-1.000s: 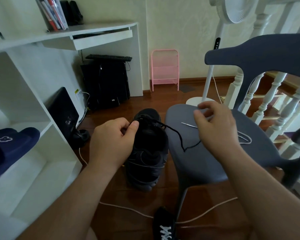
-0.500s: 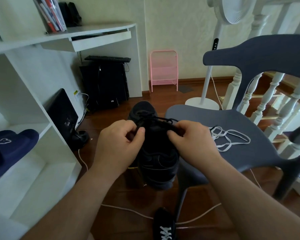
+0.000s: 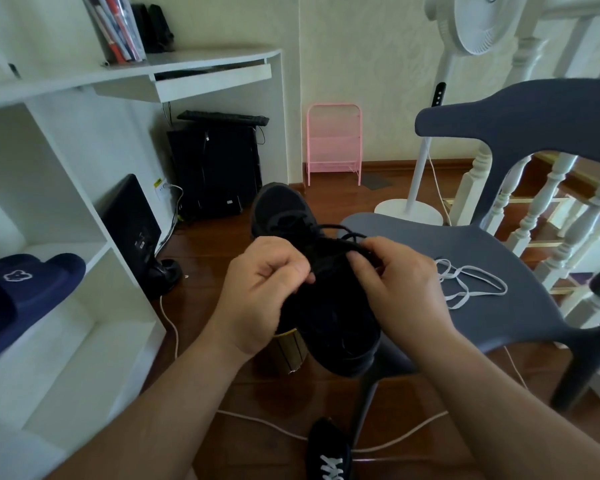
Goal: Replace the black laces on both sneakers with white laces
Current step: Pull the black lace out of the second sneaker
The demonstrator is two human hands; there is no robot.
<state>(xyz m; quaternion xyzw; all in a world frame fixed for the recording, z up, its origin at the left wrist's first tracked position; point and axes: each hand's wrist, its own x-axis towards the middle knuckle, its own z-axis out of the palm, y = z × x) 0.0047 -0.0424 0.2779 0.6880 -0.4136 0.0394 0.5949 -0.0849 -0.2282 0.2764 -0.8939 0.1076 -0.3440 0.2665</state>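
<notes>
White shelving unit (image 3: 84,209) filling nine o'clock, one navy slipper (image 3: 21,292) on its shelf. One grey chair (image 3: 482,271) at three o'clock, seat edge right behind the shoe. One white fan stand (image 3: 420,188) and one pink rack (image 3: 334,143) toward twelve. Dead centre, one black sneaker (image 3: 326,306) held up, toe away. Left hand (image 3: 260,292) pinching the black lace (image 3: 336,233) at the eyelets; right hand (image 3: 399,289) curled tight on the lace too. One loose white lace (image 3: 471,282) on the seat. Second sneaker (image 3: 328,452) at six, already white-laced.
</notes>
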